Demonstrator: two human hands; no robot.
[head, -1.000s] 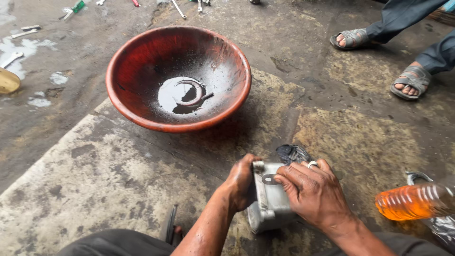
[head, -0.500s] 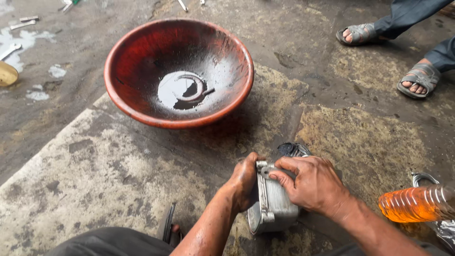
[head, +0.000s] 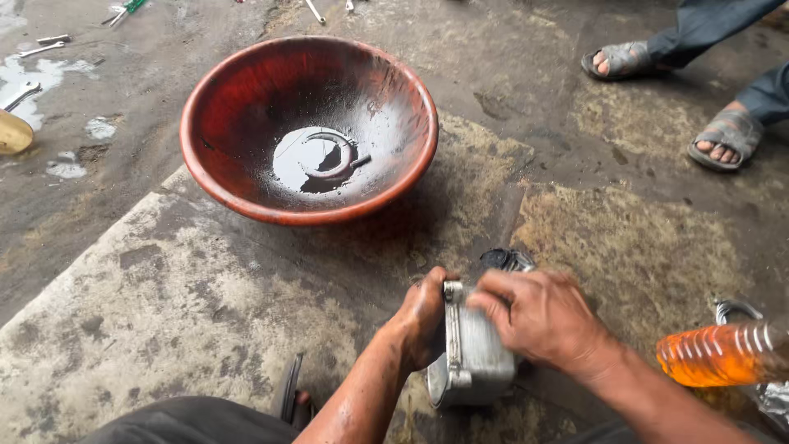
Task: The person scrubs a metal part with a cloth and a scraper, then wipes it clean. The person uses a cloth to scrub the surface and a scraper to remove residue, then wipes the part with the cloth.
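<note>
I hold a grey metal block (head: pixel 475 353), a flat finned casting, upright on the ground at the near centre, just in front of my knees. My left hand (head: pixel 423 316) is closed round its left edge and steadies it. My right hand (head: pixel 546 316) lies over the top right, fingers (head: pixel 493 288) curled down onto the upper face; what is under the palm I cannot tell. To work it well, I judge: keep the left hand firm so the block does not rock, press evenly with the right, and mind oily skin slipping on metal.

Just beyond the block lies a small dark round part (head: pixel 508 259). At the right edge, near, lies a clear plastic bottle (head: pixel 723 353) of orange liquid. Farther off, left of centre, a red basin (head: pixel 308 131) holds a shallow dark pool and a metal ring (head: pixel 325 156).

The surface is rough, stained concrete floor (head: pixel 164 296), wet at far left, where loose wrenches (head: pixel 37 49) lie. At far right, another person's 2 sandalled feet (head: pixel 674 99).
</note>
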